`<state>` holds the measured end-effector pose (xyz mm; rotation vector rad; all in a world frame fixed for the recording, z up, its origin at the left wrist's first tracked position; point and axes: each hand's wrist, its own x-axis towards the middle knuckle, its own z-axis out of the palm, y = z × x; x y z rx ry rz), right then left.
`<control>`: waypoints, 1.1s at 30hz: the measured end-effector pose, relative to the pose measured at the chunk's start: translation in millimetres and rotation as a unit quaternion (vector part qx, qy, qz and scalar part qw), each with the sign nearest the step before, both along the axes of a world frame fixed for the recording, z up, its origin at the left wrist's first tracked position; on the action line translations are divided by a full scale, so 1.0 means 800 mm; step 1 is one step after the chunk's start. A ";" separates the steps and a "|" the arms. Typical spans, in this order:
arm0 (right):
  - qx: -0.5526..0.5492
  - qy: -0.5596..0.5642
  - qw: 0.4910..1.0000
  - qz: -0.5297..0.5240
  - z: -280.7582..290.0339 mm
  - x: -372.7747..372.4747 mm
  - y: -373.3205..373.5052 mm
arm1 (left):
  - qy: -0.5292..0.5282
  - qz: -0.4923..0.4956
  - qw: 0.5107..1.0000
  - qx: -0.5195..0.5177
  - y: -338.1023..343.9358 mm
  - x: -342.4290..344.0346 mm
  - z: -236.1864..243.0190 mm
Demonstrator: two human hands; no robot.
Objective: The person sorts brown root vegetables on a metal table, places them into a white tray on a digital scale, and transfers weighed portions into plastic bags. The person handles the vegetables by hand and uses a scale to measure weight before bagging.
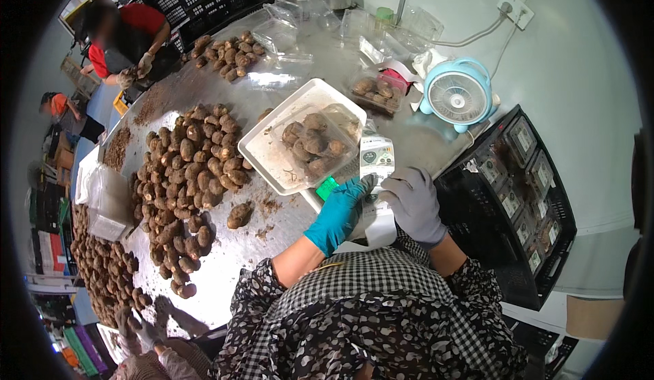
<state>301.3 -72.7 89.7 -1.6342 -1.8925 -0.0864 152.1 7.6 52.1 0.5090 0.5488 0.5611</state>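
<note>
Right, we have both hands down at the scale [373, 169] on the steel table [225, 271]. Our left hand [338, 211], in a teal glove, reaches to the scale's front edge, fingers stretched out and apart, gripping nothing that we can see. Our right hand [413, 203], in a grey glove, lies just beside it, fingers curled loosely; we cannot tell whether it holds anything. On the scale sits a white tray [269, 158], and in it a clear box [317, 141] filled with brown tubers. Left of the tray lies a big heap of tubers [187, 175], with one loose tuber [238, 215] near our left hand. Beyond the tray we see a blue fan [458, 96], and to our right a black crate [518, 196] of packed boxes. Across the table, another person [126, 39] in red handles tubers too.
</note>
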 end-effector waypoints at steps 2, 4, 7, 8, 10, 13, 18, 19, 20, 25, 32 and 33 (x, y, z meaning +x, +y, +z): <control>0.018 -0.024 0.999 0.028 -0.001 -0.003 0.002 | -0.029 -0.004 0.997 -0.072 -0.001 0.001 0.009; 0.059 -0.062 0.994 0.061 0.001 -0.005 0.005 | -0.022 0.002 0.997 -0.078 0.001 -0.001 0.007; 0.072 -0.114 0.985 0.107 -0.005 -0.006 0.009 | -0.029 -0.007 0.993 -0.117 0.004 -0.004 0.003; 0.070 -0.130 0.981 0.123 -0.004 -0.007 0.010 | -0.035 -0.013 0.990 -0.134 0.006 -0.005 0.001; 0.052 -0.102 0.982 0.152 0.000 -0.008 0.012 | -0.011 -0.005 0.990 -0.141 0.012 -0.008 -0.008; 0.056 -0.060 0.982 0.171 0.003 -0.001 0.021 | 0.020 0.036 0.994 -0.097 0.008 -0.011 -0.012; 0.023 0.031 0.993 0.111 0.027 -0.016 0.038 | -0.002 0.048 0.988 -0.144 0.006 -0.018 0.008; 0.018 0.014 0.994 0.107 0.025 -0.017 0.041 | 0.005 0.038 0.987 -0.153 0.006 -0.021 0.021; 0.013 -0.003 0.995 0.102 0.022 -0.017 0.042 | -0.008 0.037 0.991 -0.127 0.007 -0.020 0.010; 0.021 -0.067 0.974 0.213 0.015 -0.018 0.042 | -0.043 0.033 0.993 -0.103 0.013 -0.021 -0.023; 0.019 0.017 0.983 0.182 0.030 -0.024 0.051 | -0.089 0.036 0.988 -0.118 0.019 -0.028 -0.042; -0.004 0.003 0.988 0.156 0.033 -0.023 0.057 | -0.080 0.053 0.990 -0.099 0.017 -0.023 -0.045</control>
